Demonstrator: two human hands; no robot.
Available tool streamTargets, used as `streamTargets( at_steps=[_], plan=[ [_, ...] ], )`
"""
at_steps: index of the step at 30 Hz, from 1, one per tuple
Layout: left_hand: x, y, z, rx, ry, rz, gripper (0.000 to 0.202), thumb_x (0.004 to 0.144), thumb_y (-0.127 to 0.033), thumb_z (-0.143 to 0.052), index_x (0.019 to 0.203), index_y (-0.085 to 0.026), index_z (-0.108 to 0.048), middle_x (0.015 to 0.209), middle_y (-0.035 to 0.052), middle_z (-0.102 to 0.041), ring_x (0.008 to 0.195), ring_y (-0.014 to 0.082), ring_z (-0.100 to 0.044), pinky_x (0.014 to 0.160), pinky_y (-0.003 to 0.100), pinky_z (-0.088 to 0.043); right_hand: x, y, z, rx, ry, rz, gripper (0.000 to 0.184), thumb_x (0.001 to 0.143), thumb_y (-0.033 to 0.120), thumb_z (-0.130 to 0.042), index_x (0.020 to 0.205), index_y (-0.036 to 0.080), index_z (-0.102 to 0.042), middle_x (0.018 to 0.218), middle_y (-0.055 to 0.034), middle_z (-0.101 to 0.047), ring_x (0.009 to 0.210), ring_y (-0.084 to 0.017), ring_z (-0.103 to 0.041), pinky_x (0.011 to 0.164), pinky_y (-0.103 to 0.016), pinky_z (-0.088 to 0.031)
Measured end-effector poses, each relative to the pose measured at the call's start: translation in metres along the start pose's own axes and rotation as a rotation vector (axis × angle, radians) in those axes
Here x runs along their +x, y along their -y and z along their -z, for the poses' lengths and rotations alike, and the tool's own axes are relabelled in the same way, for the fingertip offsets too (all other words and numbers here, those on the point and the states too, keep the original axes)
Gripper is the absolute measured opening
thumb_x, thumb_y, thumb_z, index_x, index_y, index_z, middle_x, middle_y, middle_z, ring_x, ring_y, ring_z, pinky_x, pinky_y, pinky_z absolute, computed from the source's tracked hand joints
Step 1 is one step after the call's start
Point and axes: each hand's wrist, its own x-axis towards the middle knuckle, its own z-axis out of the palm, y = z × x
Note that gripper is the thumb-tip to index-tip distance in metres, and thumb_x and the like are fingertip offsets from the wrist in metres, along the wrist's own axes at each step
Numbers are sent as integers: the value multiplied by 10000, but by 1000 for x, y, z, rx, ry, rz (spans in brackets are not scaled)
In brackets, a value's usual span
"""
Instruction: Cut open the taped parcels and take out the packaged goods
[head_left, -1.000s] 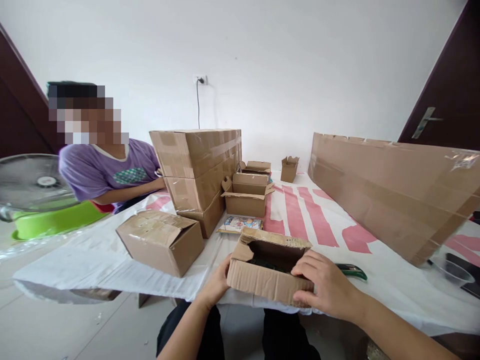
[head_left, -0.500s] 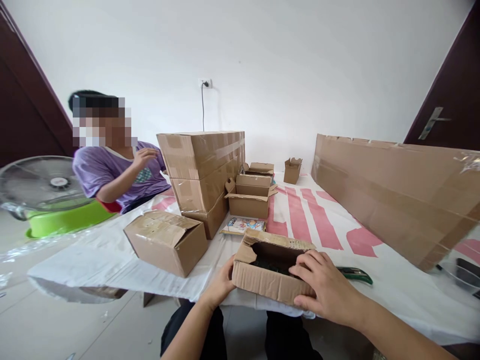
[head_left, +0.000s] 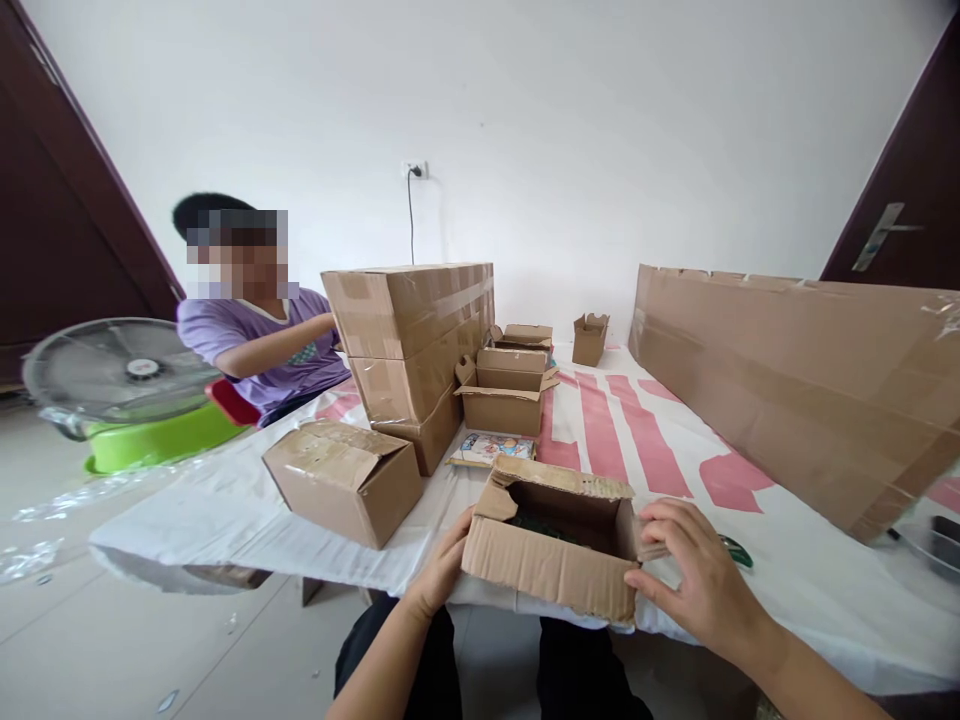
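Note:
An opened cardboard box (head_left: 551, 572) lies in front of me near the table's front edge. Dark green stuff (head_left: 544, 526) shows inside it, too shaded to name. My left hand (head_left: 439, 572) grips the box's left end, its fingertips partly hidden behind the cardboard. At the right end, my right hand (head_left: 694, 572) has the small end flap (head_left: 654, 540) between thumb and fingers, folded outward. A green utility knife (head_left: 736, 552) lies on the table just beyond my right hand, which covers part of it.
A taped box (head_left: 337, 485) sits to the left, beside a tall stack of boxes (head_left: 409, 340). Behind my box are a printed packet (head_left: 491, 449) and an open box (head_left: 501, 408). A large cardboard panel (head_left: 780, 390) stands right. A person (head_left: 277, 350) sits left.
My right hand has moved from the box's opening to its right end and now holds the end flap outward. My left hand stays on the box. The person's arm has gone behind the stack.

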Motion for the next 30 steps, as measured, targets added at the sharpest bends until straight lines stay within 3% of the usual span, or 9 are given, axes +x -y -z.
streamTargets(
  at_steps=[4, 6, 8, 10, 14, 16, 19, 23, 30],
  plan=[
    [1, -6, 1, 16, -261, -21, 569, 877, -647, -444, 1046, -160, -684, 1052, 113, -716, 1047, 318, -624, 947, 442, -481, -7, 1, 2, 39, 19, -9, 167, 856, 304, -674, 941, 256, -539, 914, -58, -646, 1006, -283, -608, 852, -438, -504],
    [4, -24, 2, 88, -433, -100, 472, 887, -597, -486, 974, -169, -665, 942, 87, -710, 951, 276, -636, 892, 390, -490, -7, 2, 2, 62, 25, -10, 151, 866, 291, -660, 952, 255, -542, 904, -56, -645, 994, -274, -609, 840, -426, -509],
    [8, -53, 1, 212, -477, -231, 380, 907, -529, -510, 936, -177, -650, 877, 69, -695, 888, 238, -638, 846, 345, -489, -6, 3, 1, 83, 40, -10, 129, 878, 277, -641, 942, 250, -533, 910, -60, -634, 971, -262, -607, 813, -410, -515],
    [15, -87, -6, 418, -269, -317, 330, 946, -455, -477, 894, -181, -655, 853, 64, -701, 824, 210, -641, 775, 312, -487, -4, 4, 1, 95, 56, -9, 109, 891, 261, -619, 937, 243, -522, 913, -62, -615, 941, -246, -603, 779, -391, -521],
    [34, -137, -31, 942, 478, -470, 276, 967, -301, -447, 908, -202, -698, 881, 40, -744, 824, 198, -659, 912, 380, -440, -6, 4, -2, 86, 55, -3, 101, 910, 260, -588, 969, 226, -513, 942, -70, -596, 927, -233, -605, 760, -370, -533],
    [43, -145, -41, 1208, 641, -517, 327, 971, -298, -440, 831, -190, -716, 806, 46, -744, 812, 215, -656, 988, 456, -381, -9, 4, -2, 74, 62, -12, 125, 918, 269, -578, 1012, 221, -513, 1006, -87, -605, 962, -236, -611, 783, -371, -542],
    [50, -147, -45, 1470, 663, -585, 443, 972, -408, -449, 708, -176, -720, 727, 73, -715, 882, 260, -633, 1064, 536, -286, -13, 2, 1, 52, 97, -17, 188, 923, 295, -577, 1085, 222, -514, 1111, -108, -611, 1021, -242, -613, 830, -381, -549],
    [47, -158, -35, 1631, 566, -628, 427, 914, -533, -521, 799, -180, -731, 832, 97, -708, 1052, 318, -584, 1104, 569, -218, -9, 1, 10, 40, 137, 13, 171, 943, 317, -555, 1087, 227, -543, 1131, -103, -628, 1048, -241, -612, 856, -385, -549],
    [36, -180, -18, 1774, 475, -304, 224, 838, -300, -662, 985, -135, -695, 969, 124, -721, 957, 286, -655, 933, 455, -416, 23, 10, 13, -5, 146, 87, 99, 937, 235, -543, 987, 200, -621, 1045, -91, -674, 1017, -244, -617, 876, -405, -519]
  ],
)
